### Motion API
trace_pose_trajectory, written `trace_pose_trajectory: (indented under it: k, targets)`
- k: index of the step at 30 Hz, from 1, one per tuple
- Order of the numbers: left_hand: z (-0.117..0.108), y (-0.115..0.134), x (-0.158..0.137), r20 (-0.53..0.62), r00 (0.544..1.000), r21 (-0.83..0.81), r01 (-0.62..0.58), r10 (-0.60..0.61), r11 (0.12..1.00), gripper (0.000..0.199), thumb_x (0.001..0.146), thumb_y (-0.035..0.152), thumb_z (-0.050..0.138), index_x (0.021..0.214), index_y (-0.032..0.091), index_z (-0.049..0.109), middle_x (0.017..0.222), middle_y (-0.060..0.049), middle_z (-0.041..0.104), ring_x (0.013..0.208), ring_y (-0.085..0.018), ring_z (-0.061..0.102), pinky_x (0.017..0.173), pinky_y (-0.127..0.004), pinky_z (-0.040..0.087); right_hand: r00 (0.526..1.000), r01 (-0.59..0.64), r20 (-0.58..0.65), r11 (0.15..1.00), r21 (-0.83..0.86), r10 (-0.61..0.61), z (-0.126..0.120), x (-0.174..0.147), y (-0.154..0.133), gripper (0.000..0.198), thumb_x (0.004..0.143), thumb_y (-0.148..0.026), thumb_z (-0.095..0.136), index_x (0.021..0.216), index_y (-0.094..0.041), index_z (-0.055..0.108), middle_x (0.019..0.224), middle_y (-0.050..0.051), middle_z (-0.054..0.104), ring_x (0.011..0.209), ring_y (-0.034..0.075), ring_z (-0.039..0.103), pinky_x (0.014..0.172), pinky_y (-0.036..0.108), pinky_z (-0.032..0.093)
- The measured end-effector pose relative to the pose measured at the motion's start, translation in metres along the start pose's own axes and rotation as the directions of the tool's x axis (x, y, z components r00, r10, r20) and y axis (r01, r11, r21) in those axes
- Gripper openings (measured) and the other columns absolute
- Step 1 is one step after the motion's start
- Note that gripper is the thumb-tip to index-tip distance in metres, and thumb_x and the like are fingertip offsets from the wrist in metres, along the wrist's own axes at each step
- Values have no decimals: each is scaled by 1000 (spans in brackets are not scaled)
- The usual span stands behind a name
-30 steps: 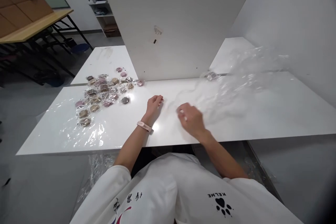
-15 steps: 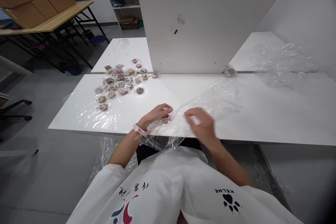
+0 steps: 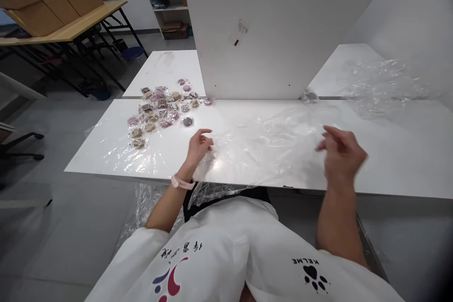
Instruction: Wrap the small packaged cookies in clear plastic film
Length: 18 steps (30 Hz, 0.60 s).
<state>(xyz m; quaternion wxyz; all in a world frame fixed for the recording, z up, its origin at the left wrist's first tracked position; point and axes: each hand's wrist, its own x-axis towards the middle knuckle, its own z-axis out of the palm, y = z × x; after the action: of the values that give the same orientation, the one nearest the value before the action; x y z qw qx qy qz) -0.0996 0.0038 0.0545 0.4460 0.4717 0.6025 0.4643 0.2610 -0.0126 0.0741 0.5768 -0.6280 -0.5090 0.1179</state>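
Observation:
A sheet of clear plastic film (image 3: 264, 146) stretches across the white table between my hands, its near part hanging over the front edge toward my lap. At its left end my left hand (image 3: 199, 147), with a pale pink band on the wrist, has its thumb and fingers pinched on the film. My right hand (image 3: 342, 153) is at the film's right end, slightly blurred, fingers bent together on its edge. Beyond my left hand lies a pile of small wrapped round pieces (image 3: 162, 104), pink, tan and dark brown.
More crumpled clear film (image 3: 387, 87) lies at the back right. A single wrapped piece (image 3: 310, 96) sits by the foot of the white upright panel (image 3: 262, 52). Another clear sheet (image 3: 138, 160) covers the table's left front. Loose film (image 3: 148, 205) hangs below the edge.
My right hand has moved far to the right and my left hand slightly left. The film, bunched between them before, is now spread wide and flatter.

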Motion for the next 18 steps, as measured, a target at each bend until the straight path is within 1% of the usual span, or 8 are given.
trace_pose_trajectory:
  k: [3,5,7,8,10,12,14,18]
  targets:
    - [-40,-11,-26,-62,997,19,37,-36,999,34,76,26,68,110,20,63,66,3,61,52,-11,57,51,-23,46,980,-170,90,980,-100,179,-49,-28,14,29,81,-56,61,106,-45,72,99,4,67,57,24,59,51,47,54]
    - [-57,-15,-42,15,993,105,111,-113,988,33,77,31,69,108,20,65,64,2,62,51,-13,56,51,-25,46,891,-276,307,937,-217,333,-72,-43,26,30,77,-56,63,102,-44,73,96,5,69,55,25,59,51,48,54]
    - [-66,-13,-49,87,980,231,157,-181,960,31,79,38,70,105,22,69,68,-1,66,54,-14,58,52,-27,46,790,-256,457,897,-361,409,-88,-48,36,29,72,-55,65,96,-41,75,97,6,70,60,26,63,59,51,57]
    - [-68,-9,-49,88,977,280,163,-194,946,32,80,43,70,104,22,71,74,-3,69,57,-15,60,54,-28,47,788,-217,456,879,-424,414,-94,-46,38,27,72,-54,63,93,-41,74,100,6,70,65,28,66,65,52,57]
    - [-67,2,-39,34,988,331,133,-153,934,38,83,54,67,102,21,72,88,-9,73,67,-19,64,58,-29,49,877,-156,311,829,-536,367,-100,-33,37,22,77,-53,58,90,-43,72,105,7,70,75,31,68,77,53,56]
    - [-54,14,-20,4,998,349,62,-68,935,46,87,62,59,96,19,73,92,-12,74,75,-21,66,63,-32,50,961,-154,85,766,-624,263,-95,-10,35,24,83,-53,51,91,-43,71,104,7,71,81,31,69,85,51,53]
    - [-26,22,5,49,999,372,-17,-1,928,47,89,62,57,90,18,74,89,-12,74,76,-21,65,67,-34,50,982,-155,-20,730,-666,190,-77,17,36,31,85,-54,51,105,-39,69,108,8,72,84,31,69,91,50,50]
    - [44,23,53,182,983,515,-93,-2,852,27,69,39,85,84,20,74,76,-7,71,71,-23,64,70,-37,49,918,-92,231,740,-667,322,-14,60,55,76,69,-53,74,136,-23,55,118,17,69,94,34,66,89,52,46]
